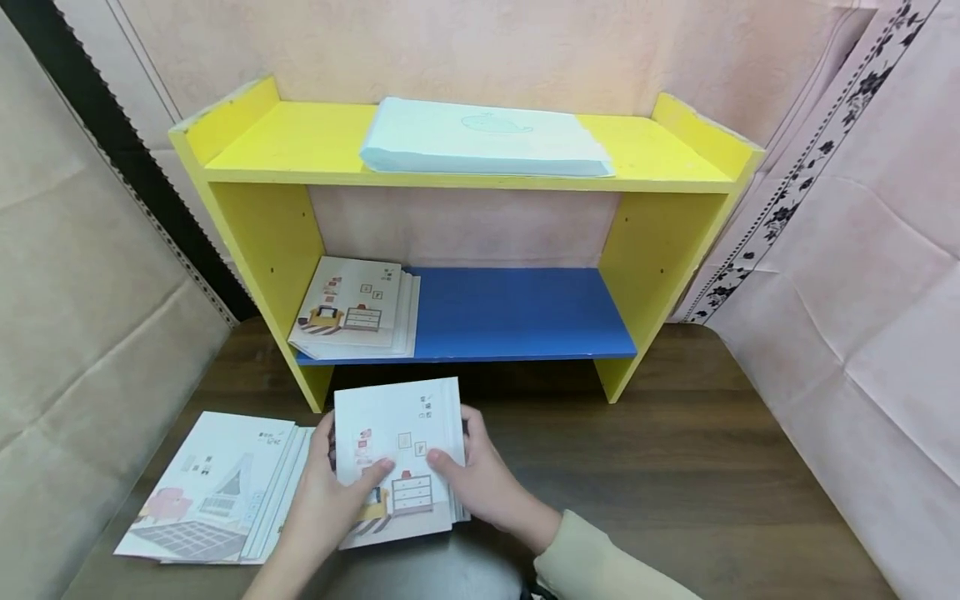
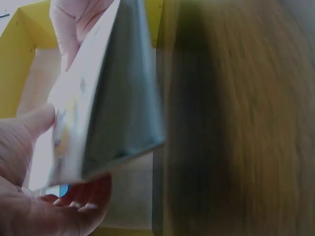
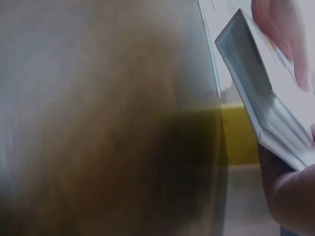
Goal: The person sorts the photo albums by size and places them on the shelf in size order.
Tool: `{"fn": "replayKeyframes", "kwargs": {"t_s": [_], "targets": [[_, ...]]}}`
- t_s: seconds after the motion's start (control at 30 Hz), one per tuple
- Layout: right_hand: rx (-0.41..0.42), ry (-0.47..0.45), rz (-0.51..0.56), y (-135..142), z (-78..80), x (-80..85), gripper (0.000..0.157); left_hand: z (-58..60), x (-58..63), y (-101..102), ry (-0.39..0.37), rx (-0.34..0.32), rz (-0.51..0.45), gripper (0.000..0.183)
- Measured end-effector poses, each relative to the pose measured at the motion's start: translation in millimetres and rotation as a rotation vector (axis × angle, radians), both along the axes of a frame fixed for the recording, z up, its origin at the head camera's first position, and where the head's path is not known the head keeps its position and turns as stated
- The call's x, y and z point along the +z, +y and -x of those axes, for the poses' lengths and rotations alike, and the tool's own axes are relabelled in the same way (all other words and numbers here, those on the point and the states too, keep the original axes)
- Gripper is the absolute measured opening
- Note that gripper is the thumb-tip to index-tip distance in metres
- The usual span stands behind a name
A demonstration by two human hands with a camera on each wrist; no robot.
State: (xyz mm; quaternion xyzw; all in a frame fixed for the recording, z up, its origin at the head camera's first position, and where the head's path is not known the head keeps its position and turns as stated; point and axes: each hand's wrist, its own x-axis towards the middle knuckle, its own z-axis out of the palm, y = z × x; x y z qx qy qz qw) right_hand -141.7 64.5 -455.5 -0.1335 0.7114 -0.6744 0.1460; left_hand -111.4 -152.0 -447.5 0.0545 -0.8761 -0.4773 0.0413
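Observation:
A small stack of white picture books [image 1: 382, 425], with a drawn cabinet and a yellow seat on the top cover, is held between both hands in front of the shelf. My left hand [image 1: 327, 502] grips its left side, thumb on the cover and fingers beneath. On the right edge, my right hand [image 1: 491, 475] holds the stack the same way. In the left wrist view, the left fingers [image 2: 93, 199] curl under the tilted stack. The right wrist view shows its layered page edges [image 3: 285, 130] near the right hand [image 3: 295, 199].
The yellow shelf unit [image 1: 262, 242] has a blue lower board [image 1: 517, 312] carrying similar books [image 1: 352, 287] at its left end. A folded pale-blue cloth-like item [image 1: 487, 137] lies on top. Other white books [image 1: 210, 475] lie on the wooden surface [image 1: 675, 483] at left.

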Motion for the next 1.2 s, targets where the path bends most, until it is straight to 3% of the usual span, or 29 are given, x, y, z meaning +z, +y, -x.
{"fn": "replayKeyframes", "kwargs": {"t_s": [0.13, 0.3, 0.53, 0.73, 0.97, 1.2], "targets": [[-0.006, 0.023, 0.023, 13, 4.5, 11.7, 0.058, 1.4, 0.8, 11, -0.027, -0.049, -0.061, 0.114], [-0.017, 0.047, 0.047, 26, 9.9, 21.8, 0.063, 2.2, -1.4, 26, -0.004, -0.102, -0.171, 0.087], [-0.026, 0.070, 0.085, 40, 15.2, 24.2, 0.071, 4.7, 1.0, 47, 0.046, -0.076, -0.315, 0.073], [-0.043, 0.033, 0.082, 46, 16.4, 19.2, 0.073, 8.4, 1.9, 54, 0.035, -0.063, -0.319, 0.071], [-0.005, 0.008, 0.073, 52, 13.7, 11.9, 0.077, 13.3, 3.1, 54, 0.010, -0.066, -0.305, 0.073], [0.035, 0.032, -0.009, 58, 9.9, -2.6, 0.074, 20.8, 11.9, 55, 0.026, -0.061, -0.296, 0.078]]}}
